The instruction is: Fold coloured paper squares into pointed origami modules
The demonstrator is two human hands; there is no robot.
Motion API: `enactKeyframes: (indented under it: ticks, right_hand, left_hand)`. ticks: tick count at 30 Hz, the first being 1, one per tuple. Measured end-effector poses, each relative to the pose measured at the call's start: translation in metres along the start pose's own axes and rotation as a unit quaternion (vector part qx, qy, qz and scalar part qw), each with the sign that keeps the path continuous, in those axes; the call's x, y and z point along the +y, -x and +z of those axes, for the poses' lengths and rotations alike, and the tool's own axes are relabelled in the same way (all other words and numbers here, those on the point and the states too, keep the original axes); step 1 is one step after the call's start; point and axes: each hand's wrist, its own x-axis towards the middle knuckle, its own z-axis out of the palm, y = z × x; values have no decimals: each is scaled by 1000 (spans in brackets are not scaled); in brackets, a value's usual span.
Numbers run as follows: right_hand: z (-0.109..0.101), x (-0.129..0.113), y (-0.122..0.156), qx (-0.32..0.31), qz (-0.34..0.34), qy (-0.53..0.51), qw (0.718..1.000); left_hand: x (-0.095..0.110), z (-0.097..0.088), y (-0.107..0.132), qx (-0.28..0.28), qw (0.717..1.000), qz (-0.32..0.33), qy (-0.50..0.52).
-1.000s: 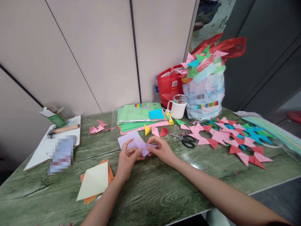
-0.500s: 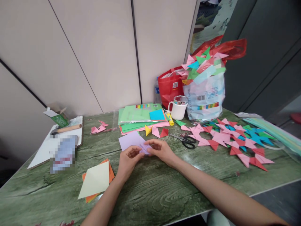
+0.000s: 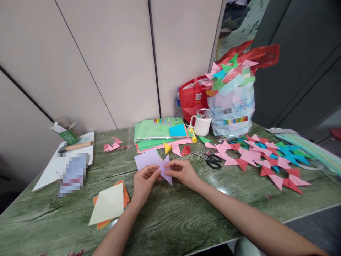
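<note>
Both hands meet over the middle of the green wood-pattern bench [image 3: 186, 217], close to the near edge. The left hand [image 3: 143, 182] and the right hand [image 3: 184, 172] hold together one small folded purple piece [image 3: 167, 176], which stands between them with one pointed corner down toward the person. The fingers [image 3: 153, 171] of the left hand are closed narrow on its left side, and the fingers of the right hand pinch its right side from above. Just behind the piece, a flat purple sheet [image 3: 147, 158] lies on the bench, and the piece partly covers its near corner. To the left of the left forearm lies a pale yellow sheet [image 3: 108, 205] on top of some orange sheets. Further back there is a stack of coloured paper [image 3: 159, 138], and beside it a white mug [image 3: 201, 124]. Black scissors [image 3: 212, 160] lie to the right of the right hand, apart from it. Beyond them many pink and red folded stars [image 3: 254, 156] are spread on the bench.
</note>
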Motion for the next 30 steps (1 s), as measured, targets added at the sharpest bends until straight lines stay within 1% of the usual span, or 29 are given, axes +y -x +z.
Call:
enactKeyframes:
  ticks: [7, 12, 14, 16, 18, 25, 30]
  right_hand:
    - [-3, 1, 0, -19, -3, 15, 1000]
    - [-3, 1, 0, -19, -5, 24, 1000]
    - [-1, 1, 1, -16, -4, 6, 1000]
    - [1, 1, 3, -9, -6, -8, 1000]
    - [3, 0, 4, 0, -13, -7, 1000]
    - [4, -1, 7, 21, -65, 52, 996]
    - [5, -2, 7, 38, -59, 63, 996]
  left_hand:
    - [-3, 0, 0, 12, 1000, -3, 2]
    - [-4, 1, 0, 21, 1000, 2, 3]
    - [-3, 2, 1, 5, 1000, 4, 4]
    - [-1, 3, 2, -22, 1000, 1, 0]
    - [0, 4, 4, -37, 999, -6, -5]
    - [-1, 3, 3, -22, 1000, -15, -7]
    - [-3, 3, 3, -7, 999, -23, -24]
